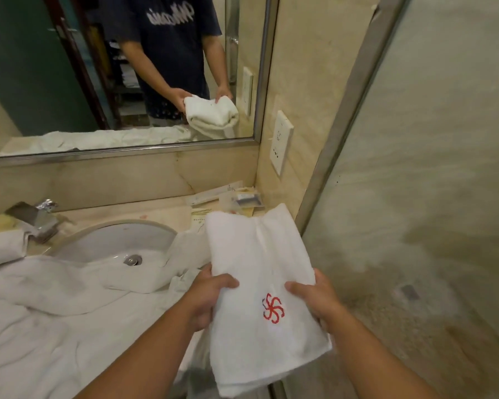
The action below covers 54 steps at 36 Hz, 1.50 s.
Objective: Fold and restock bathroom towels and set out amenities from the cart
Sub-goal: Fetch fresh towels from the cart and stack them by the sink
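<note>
Folded towel (260, 272): white, red emblem, held above the counter's right end.
Left hand (206, 295): grips its left edge, thumb on top.
Right hand (314, 302): grips its right edge likewise.
Loose towels (55, 306): heaped beside the sink (121, 240).
Amenity packets (228, 197): back corner.

A folded white towel (260, 277) with a red emblem (272, 308) is gripped at both edges by the left hand (206, 295) and right hand (317, 300), above the sink (121, 240) counter.
</note>
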### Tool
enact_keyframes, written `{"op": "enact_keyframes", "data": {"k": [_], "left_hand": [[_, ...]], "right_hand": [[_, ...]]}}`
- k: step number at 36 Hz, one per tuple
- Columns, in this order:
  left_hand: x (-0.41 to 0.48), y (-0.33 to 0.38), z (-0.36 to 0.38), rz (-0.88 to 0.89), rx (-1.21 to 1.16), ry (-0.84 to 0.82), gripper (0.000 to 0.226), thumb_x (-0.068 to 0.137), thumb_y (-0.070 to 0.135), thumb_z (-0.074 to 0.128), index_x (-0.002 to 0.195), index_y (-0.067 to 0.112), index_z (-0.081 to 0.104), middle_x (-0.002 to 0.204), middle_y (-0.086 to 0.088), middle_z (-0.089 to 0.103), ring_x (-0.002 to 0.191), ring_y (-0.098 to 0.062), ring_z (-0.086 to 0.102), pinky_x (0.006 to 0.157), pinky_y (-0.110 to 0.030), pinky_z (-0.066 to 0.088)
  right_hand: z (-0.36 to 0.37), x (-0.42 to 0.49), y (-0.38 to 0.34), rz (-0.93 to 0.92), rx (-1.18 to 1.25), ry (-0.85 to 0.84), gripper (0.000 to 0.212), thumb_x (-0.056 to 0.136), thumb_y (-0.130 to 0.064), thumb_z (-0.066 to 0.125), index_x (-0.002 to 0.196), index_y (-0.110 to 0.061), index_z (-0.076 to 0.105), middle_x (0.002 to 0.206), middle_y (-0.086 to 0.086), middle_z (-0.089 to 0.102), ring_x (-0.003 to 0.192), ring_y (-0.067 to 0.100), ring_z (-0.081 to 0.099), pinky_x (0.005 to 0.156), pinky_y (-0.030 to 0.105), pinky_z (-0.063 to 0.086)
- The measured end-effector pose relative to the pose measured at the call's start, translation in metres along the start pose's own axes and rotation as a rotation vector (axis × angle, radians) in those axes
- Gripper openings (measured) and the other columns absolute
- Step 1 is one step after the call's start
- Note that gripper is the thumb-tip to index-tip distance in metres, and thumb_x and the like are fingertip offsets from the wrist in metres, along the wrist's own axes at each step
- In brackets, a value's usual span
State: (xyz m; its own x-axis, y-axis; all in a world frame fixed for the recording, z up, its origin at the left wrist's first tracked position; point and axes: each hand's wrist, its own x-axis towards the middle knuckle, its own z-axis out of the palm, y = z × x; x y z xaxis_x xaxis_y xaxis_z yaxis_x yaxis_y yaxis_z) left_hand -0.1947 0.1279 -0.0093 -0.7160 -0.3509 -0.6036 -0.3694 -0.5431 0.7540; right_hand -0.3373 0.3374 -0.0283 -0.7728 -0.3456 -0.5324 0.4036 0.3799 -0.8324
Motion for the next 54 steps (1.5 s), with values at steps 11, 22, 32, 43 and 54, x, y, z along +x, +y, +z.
{"op": "enact_keyframes", "data": {"k": [11, 22, 32, 43, 54], "left_hand": [[-0.078, 0.047, 0.017, 0.108, -0.230, -0.262, 0.091, 0.037, 0.005, 0.090, 0.123, -0.006, 0.067, 0.118, -0.031, 0.069, 0.094, -0.045, 0.073, 0.073, -0.049, 0.062], [-0.144, 0.078, 0.015, 0.178, -0.315, -0.543, 0.082, 0.013, 0.008, 0.095, 0.093, -0.005, 0.080, 0.093, -0.026, 0.075, 0.076, -0.040, 0.076, 0.058, -0.044, 0.062], [-0.189, 0.104, -0.033, 0.276, -0.021, -0.577, 0.095, 0.041, 0.008, 0.085, 0.132, -0.005, 0.062, 0.128, -0.031, 0.065, 0.112, -0.051, 0.065, 0.089, -0.058, 0.058], [-0.249, 0.091, -0.006, 0.399, 0.134, -0.803, 0.079, 0.069, 0.023, 0.090, 0.139, 0.007, 0.057, 0.129, -0.026, 0.067, 0.113, -0.050, 0.067, 0.095, -0.065, 0.052], [-0.333, 0.018, 0.093, 0.508, 0.382, -1.068, 0.100, 0.047, 0.042, 0.100, 0.132, 0.006, 0.059, 0.118, -0.019, 0.074, 0.104, -0.042, 0.073, 0.081, -0.051, 0.062]], "right_hand": [[-0.003, -0.054, -0.029, -0.069, 0.389, -0.233, 0.067, 0.073, -0.028, 0.083, 0.131, -0.002, 0.063, 0.120, 0.023, 0.072, 0.110, 0.043, 0.070, 0.097, 0.058, 0.055], [0.006, -0.131, -0.051, -0.074, 0.655, -0.459, 0.096, 0.038, -0.049, 0.102, 0.119, -0.005, 0.076, 0.132, 0.023, 0.066, 0.119, 0.040, 0.066, 0.105, 0.053, 0.047], [0.034, -0.230, -0.035, -0.230, 0.767, -0.298, 0.087, 0.031, -0.031, 0.104, 0.110, -0.003, 0.079, 0.125, 0.026, 0.069, 0.107, 0.041, 0.071, 0.083, 0.052, 0.062], [0.015, -0.373, 0.000, -0.495, 0.892, 0.066, 0.089, 0.028, -0.014, 0.101, 0.112, -0.001, 0.077, 0.116, 0.026, 0.072, 0.093, 0.040, 0.074, 0.070, 0.049, 0.063], [-0.024, -0.527, 0.076, -0.773, 0.950, 0.550, 0.053, 0.069, 0.001, 0.061, 0.122, -0.002, 0.071, 0.118, 0.027, 0.070, 0.096, 0.042, 0.072, 0.074, 0.048, 0.062]]}}
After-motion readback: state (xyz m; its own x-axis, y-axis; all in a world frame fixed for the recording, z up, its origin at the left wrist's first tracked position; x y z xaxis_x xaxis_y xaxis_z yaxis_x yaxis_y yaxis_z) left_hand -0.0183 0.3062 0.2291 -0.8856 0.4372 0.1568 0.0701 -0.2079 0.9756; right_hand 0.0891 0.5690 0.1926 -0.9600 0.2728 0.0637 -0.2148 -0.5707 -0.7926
